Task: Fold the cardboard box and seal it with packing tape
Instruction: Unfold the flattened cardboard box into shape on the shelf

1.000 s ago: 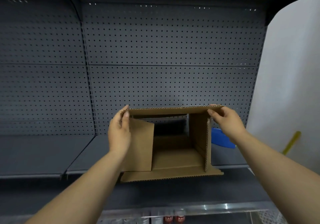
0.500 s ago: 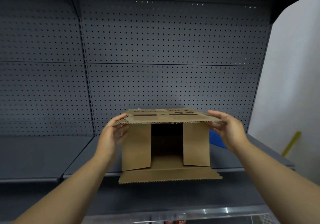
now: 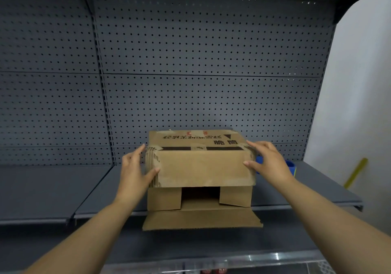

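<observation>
A brown cardboard box [image 3: 201,168] lies on its side on the grey shelf [image 3: 53,189], its open end facing me. Its top flap hangs halfway down over the opening. Two side flaps are folded in behind it, and the bottom flap [image 3: 201,218] lies flat, sticking out over the shelf edge. Printed characters and old tape strips mark the box top. My left hand [image 3: 135,172] grips the top flap's left edge, thumb on its face. My right hand [image 3: 268,159] holds the flap's right edge. A blue object [image 3: 291,165], perhaps the tape holder, shows behind my right hand.
A grey pegboard wall [image 3: 201,62] rises right behind the box. A white wall [image 3: 359,83] stands to the right, with a yellow stick [image 3: 355,172] leaning there. Red-capped items [image 3: 213,270] sit on a lower shelf below.
The top flap has swung down from level to hanging over the opening, with both hands following it down. The side flaps folded inward earlier.
</observation>
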{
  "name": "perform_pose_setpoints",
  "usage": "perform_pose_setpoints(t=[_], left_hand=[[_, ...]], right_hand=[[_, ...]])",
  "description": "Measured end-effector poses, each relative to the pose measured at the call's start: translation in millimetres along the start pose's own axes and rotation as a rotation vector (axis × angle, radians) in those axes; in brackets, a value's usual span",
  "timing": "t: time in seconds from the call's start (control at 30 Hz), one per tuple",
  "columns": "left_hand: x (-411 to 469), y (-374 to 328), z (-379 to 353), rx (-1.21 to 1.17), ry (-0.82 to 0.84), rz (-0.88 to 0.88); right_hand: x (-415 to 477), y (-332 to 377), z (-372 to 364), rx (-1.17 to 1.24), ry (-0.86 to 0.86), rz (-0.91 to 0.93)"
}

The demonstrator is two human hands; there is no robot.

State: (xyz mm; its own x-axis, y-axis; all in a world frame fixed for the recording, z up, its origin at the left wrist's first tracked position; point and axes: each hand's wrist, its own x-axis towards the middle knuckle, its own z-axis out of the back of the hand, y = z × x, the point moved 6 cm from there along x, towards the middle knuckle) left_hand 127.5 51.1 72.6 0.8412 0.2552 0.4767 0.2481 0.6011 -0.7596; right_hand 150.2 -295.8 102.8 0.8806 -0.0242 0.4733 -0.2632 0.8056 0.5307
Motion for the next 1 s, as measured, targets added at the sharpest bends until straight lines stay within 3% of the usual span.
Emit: perform_pose_setpoints(t=[0.07,0.13,0.23,0.33,0.4,0.53,0.57,0.63,0.73,0.87,1.0], left_hand=[[1.9,-4.9,-1.5,0.233,-0.017,-0.113],[2.9,-13.6,-7.5,0.519,-0.016,-0.336],[5.8,-20.5,-24.2,0.808,0.063,-0.563],[7.0,-24.9,-30.0,0.867,0.074,-0.618],[6.0,-24.7,-30.3,0.858,0.071,-0.609],[4.9,-24.2,-33.0,0.872,0.051,-0.611],[4.9,-24.9,-33.6,0.874,0.046,-0.619],[4.6,-25.7,-33.4,0.874,0.034,-0.631],[3.1,-27.2,-31.4,0.873,0.032,-0.626],[3.0,-26.2,-30.7,0.867,0.062,-0.603],[1.6,-29.5,-29.5,0.847,0.012,-0.543]], right_hand=[[-1.4,0.0,-3.5,-0.094,-0.003,0.03],[-3.0,1.2,-5.9,-0.158,-0.039,0.05],[-3.1,3.2,-9.2,-0.226,-0.066,0.068],[-6.9,11.1,-10.6,-0.345,-0.096,0.106],[-17.2,25.2,-15.3,-0.424,-0.104,0.263],[-60.9,43.3,-60.3,-0.568,0.455,0.541],[-71.1,43.6,-70.8,-0.619,0.494,0.634],[-83.8,38.0,-88.4,-0.757,0.417,0.813],[-71.2,29.7,-90.2,-0.815,0.283,0.736],[-31.2,34.6,-56.0,-0.734,0.02,0.449],[-12.2,28.9,-51.0,-0.744,-0.026,0.305]])
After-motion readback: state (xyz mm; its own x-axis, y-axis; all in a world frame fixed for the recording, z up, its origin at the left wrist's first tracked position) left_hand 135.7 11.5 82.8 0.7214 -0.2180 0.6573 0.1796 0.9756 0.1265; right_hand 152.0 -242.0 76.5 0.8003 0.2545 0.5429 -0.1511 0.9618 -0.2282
